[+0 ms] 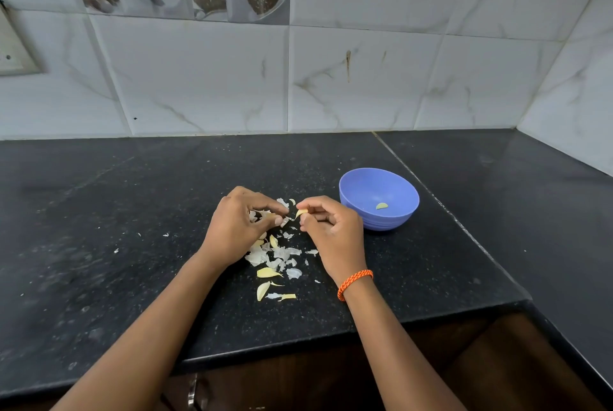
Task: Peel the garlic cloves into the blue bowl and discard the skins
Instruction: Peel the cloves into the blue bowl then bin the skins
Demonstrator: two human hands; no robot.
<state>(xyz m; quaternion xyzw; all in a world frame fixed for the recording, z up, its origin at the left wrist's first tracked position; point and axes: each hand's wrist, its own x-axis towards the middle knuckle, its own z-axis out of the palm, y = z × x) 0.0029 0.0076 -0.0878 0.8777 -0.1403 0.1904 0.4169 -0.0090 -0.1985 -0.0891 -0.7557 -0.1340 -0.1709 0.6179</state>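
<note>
Garlic clove (301,212) — pale yellow, pinched between thumb and fingertips of the right hand (333,231), held above the counter just left of the blue bowl (381,221). Right hand's other fingers are curled in; an orange bracelet (355,284) sits on its wrist.

Left hand (239,228) — fingers curled round a clump of papery white skin and garlic (260,215), its fingertips close to those of the right hand.

Blue bowl: upright on the counter, just right of the right hand, holding one peeled clove (382,206) at its bottom.

Loose skins (278,254): a scatter of white flakes on the counter below and between the hands, with several yellowish cloves (268,273) lying among them toward the near edge.

Black speckled countertop (132,245) — carries all of the above; a seam runs diagonally past the bowl's right side. Marbled white wall tiles (365,79) stand behind, and a wall socket plate (16,49) shows at far left.
</note>
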